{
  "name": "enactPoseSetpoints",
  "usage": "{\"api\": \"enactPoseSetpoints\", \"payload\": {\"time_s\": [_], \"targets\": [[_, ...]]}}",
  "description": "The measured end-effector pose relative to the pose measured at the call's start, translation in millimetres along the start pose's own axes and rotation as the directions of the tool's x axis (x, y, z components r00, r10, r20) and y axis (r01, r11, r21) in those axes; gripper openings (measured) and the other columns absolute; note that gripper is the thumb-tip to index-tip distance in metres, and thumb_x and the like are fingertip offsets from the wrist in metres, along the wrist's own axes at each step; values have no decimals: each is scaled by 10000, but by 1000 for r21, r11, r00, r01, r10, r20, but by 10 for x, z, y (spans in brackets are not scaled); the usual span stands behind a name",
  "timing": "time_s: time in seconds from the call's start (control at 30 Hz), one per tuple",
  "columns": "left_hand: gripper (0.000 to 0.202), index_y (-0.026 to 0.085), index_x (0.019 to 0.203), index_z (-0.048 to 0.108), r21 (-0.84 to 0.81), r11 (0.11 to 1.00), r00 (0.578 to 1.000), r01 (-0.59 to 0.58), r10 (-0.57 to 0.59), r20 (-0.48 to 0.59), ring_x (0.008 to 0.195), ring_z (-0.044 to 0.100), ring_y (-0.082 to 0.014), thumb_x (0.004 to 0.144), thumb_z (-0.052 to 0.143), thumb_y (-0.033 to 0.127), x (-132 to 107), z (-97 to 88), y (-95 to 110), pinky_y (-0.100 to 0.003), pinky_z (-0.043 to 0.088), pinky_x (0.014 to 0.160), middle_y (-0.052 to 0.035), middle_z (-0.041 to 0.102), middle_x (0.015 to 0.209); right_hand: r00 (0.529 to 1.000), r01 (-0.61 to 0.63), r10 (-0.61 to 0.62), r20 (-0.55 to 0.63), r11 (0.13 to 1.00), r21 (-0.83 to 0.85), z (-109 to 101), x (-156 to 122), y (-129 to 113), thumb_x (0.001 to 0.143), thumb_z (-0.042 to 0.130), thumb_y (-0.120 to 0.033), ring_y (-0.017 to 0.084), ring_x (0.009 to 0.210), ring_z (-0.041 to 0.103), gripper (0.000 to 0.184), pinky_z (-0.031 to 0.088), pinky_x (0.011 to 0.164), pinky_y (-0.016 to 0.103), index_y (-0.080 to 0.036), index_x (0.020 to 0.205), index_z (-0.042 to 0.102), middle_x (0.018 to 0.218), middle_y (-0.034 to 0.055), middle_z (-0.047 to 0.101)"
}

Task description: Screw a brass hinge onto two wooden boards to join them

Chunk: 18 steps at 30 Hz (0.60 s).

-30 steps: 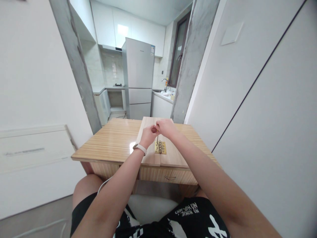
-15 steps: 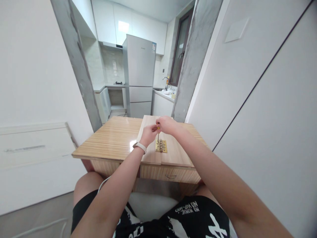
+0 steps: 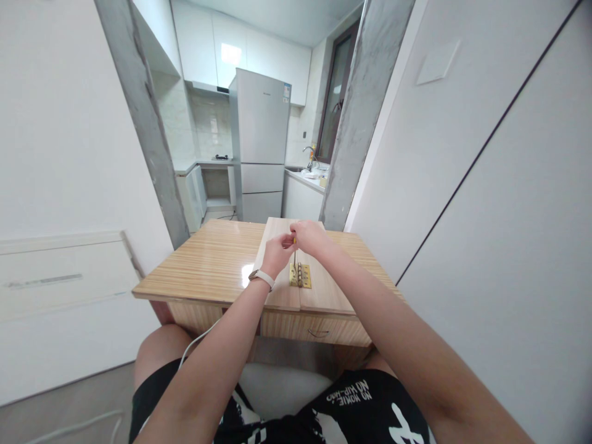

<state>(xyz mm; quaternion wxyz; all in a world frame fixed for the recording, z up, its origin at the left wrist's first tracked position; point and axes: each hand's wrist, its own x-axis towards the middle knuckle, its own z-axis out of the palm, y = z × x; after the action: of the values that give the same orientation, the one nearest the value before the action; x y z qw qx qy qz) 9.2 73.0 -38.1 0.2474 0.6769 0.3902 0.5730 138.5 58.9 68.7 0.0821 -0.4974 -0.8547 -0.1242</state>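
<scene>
Both my hands meet over two light wooden boards [image 3: 319, 290] lying side by side on a wooden table [image 3: 208, 265]. My right hand [image 3: 309, 237] is closed on the yellow handle of a small screwdriver [image 3: 295, 251], which stands upright with its tip down on a brass hinge [image 3: 300, 275] that spans the seam between the boards. My left hand [image 3: 276, 251], with a white band on the wrist, is pinched around the screwdriver's shaft just above the hinge.
A drawer front with a small handle [image 3: 318, 333] faces me below the boards. A grey fridge [image 3: 260, 148] and a kitchen counter with a sink [image 3: 309, 176] stand behind the table. White walls close in on both sides. A white cable [image 3: 197, 344] runs over my left thigh.
My hands have stayed on the screwdriver over the hinge. Only the view has shifted slightly.
</scene>
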Motion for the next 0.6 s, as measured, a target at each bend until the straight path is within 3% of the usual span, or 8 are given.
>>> {"api": "enactPoseSetpoints", "payload": {"time_s": [0.1, 0.17, 0.33, 0.6], "targets": [[130, 171, 961, 759, -4, 1000, 1000, 17, -17, 8, 873, 749, -219, 858, 741, 249, -6, -1, 15, -324, 586, 810, -93, 795, 947, 989, 143, -144, 41, 989, 25, -56, -26, 73, 894, 627, -148, 199, 987, 665, 154, 435, 831, 260, -179, 974, 754, 1054, 94, 738], [141, 173, 975, 760, -16, 1000, 1000, 16, -16, 26, 883, 751, -220, 859, 742, 251, -6, 0, 6, -324, 584, 817, -93, 796, 959, 984, 169, -171, 54, 985, 36, -88, -42, 108, 894, 632, -148, 193, 979, 664, 164, 427, 818, 257, -191, 984, 762, 1050, 80, 740], [186, 168, 1009, 753, -103, 995, 997, 18, -10, 77, 918, 749, -213, 863, 739, 283, 4, 40, -99, -331, 580, 855, -97, 793, 992, 990, 122, -124, 65, 992, 33, -89, -47, 140, 902, 629, -161, 201, 961, 672, 169, 426, 789, 256, -202, 971, 777, 1009, 74, 754], [226, 138, 1074, 756, -178, 984, 990, 17, 8, 140, 950, 742, -222, 883, 682, 233, 8, 33, -120, -331, 581, 855, -125, 787, 1034, 998, 18, -15, 59, 999, -44, -17, 26, 32, 857, 706, -273, 258, 964, 699, 170, 479, 779, 280, -159, 966, 769, 1004, 150, 756]]}}
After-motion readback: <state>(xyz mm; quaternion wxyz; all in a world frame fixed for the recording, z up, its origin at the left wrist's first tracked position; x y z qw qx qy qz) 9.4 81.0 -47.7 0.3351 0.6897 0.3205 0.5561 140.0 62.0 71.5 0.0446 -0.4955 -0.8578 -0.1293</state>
